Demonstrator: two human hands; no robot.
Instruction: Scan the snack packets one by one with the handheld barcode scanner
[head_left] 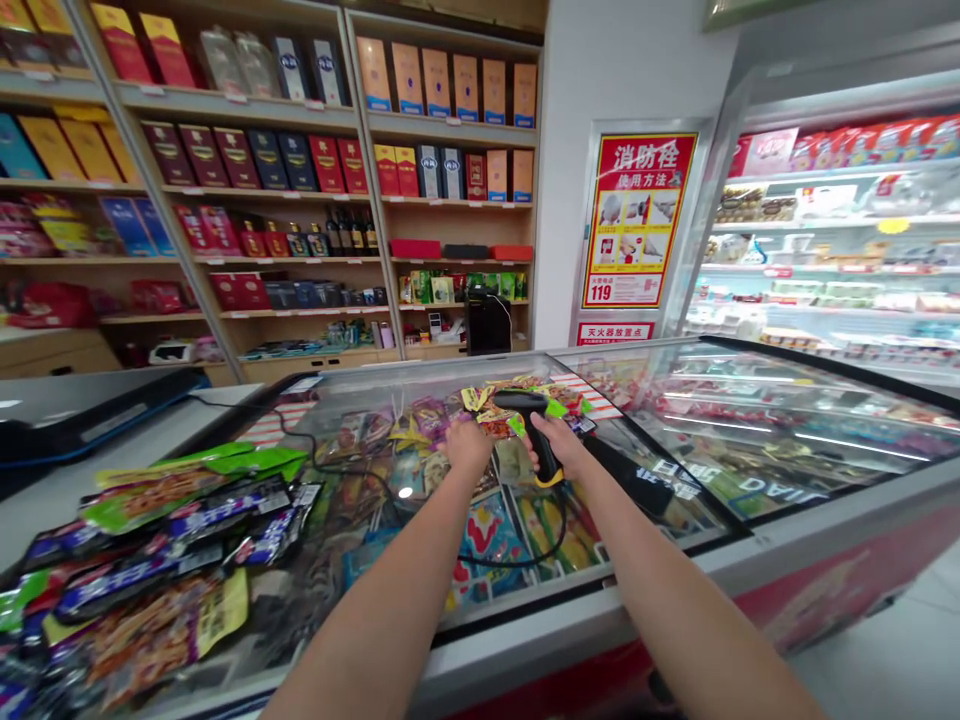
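My right hand [553, 447] is closed around the handle of a black barcode scanner [523, 402] with yellow trim. Its cable loops down over the freezer's glass top [442, 520] and runs back to the left. Beside it, my left hand [466, 443] reaches to the near edge of a small heap of snack packets [517, 386] at the far side of the glass. The fingers of this hand are mostly turned away, so whether they grip a packet is unclear. A larger pile of snack packets [172, 550], blue, green and yellow, lies at the left.
A dark device [97, 415] rests on the counter at the left. Shelves with boxed goods [315, 160] line the back wall. A red fire-hydrant poster [639, 220] hangs behind the freezer, and a lit refrigerated display [840, 240] stands at the right.
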